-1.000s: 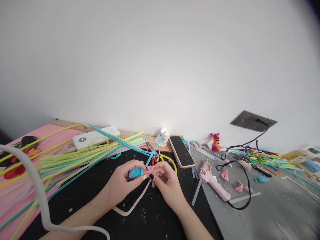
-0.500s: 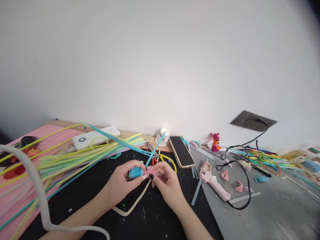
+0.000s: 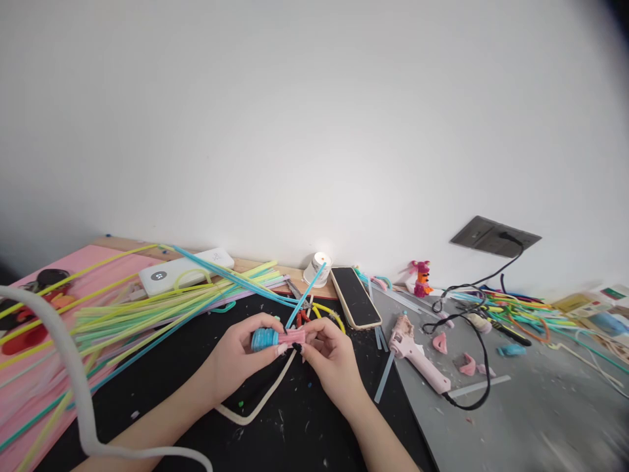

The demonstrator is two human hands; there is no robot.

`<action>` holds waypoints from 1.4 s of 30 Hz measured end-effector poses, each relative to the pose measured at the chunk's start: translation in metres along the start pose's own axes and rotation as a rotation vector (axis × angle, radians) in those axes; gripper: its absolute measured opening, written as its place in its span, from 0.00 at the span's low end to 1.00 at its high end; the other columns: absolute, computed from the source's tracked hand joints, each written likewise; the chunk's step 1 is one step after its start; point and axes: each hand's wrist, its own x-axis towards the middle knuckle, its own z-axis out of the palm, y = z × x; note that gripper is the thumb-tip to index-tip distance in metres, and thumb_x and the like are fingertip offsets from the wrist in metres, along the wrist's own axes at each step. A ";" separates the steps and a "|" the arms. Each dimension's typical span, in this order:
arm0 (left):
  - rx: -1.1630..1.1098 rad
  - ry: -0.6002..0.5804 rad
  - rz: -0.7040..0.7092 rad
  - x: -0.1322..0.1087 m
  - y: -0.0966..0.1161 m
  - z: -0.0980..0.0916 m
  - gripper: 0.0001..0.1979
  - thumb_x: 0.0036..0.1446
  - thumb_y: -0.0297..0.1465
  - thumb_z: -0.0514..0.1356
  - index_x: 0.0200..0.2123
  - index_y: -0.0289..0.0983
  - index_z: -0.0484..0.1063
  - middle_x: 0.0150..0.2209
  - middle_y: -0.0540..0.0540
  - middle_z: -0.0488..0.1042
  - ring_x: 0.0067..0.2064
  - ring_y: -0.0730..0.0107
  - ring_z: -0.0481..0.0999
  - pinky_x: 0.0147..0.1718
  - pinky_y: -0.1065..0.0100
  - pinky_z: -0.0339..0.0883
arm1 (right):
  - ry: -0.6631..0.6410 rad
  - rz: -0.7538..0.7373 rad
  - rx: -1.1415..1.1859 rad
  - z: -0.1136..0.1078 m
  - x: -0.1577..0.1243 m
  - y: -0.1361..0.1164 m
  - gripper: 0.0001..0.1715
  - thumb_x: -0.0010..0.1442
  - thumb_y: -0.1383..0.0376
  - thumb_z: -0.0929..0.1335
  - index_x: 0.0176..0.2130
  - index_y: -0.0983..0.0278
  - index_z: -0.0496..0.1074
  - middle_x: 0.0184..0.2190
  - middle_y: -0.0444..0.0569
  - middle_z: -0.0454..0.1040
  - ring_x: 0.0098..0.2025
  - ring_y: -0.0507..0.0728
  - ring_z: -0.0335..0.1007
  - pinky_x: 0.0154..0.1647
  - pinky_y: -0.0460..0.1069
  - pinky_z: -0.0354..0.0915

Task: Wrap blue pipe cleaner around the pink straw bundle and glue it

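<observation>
Both my hands meet over the black mat (image 3: pixel 162 383) near the table's middle. My left hand (image 3: pixel 236 357) pinches the blue end of a small blue and pink wound piece (image 3: pixel 276 338). Its pink end is gripped by the closed fingers of my right hand (image 3: pixel 330 359). A thin blue stem (image 3: pixel 307 295) sticks up and back from the piece, toward the wall. A cream strip (image 3: pixel 265 396) lies curved on the mat under my hands.
A heap of long coloured stems (image 3: pixel 147 305) and a white power bank (image 3: pixel 184 270) lie at the left. A small lit candle (image 3: pixel 318 267), a phone (image 3: pixel 355 296), a pink glue gun (image 3: pixel 417 354) with a black cord, pink scraps and more stems fill the right.
The view has shifted slightly. My hands hold the same grip on the wound piece and have barely moved.
</observation>
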 end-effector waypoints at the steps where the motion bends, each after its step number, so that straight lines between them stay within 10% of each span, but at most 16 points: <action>1: 0.005 -0.003 -0.005 0.000 0.000 0.000 0.05 0.53 0.32 0.62 0.34 0.38 0.71 0.35 0.49 0.74 0.37 0.66 0.71 0.36 0.68 0.64 | 0.005 0.004 -0.002 0.000 0.000 0.000 0.06 0.54 0.67 0.71 0.35 0.61 0.72 0.27 0.42 0.68 0.26 0.50 0.62 0.29 0.46 0.61; 42: -0.010 -0.035 -0.022 0.002 -0.006 0.001 0.06 0.53 0.33 0.63 0.34 0.37 0.72 0.34 0.50 0.73 0.36 0.67 0.71 0.37 0.68 0.64 | 0.004 -0.154 -0.112 -0.003 0.004 -0.003 0.08 0.54 0.74 0.70 0.32 0.61 0.75 0.35 0.47 0.74 0.37 0.54 0.72 0.37 0.47 0.68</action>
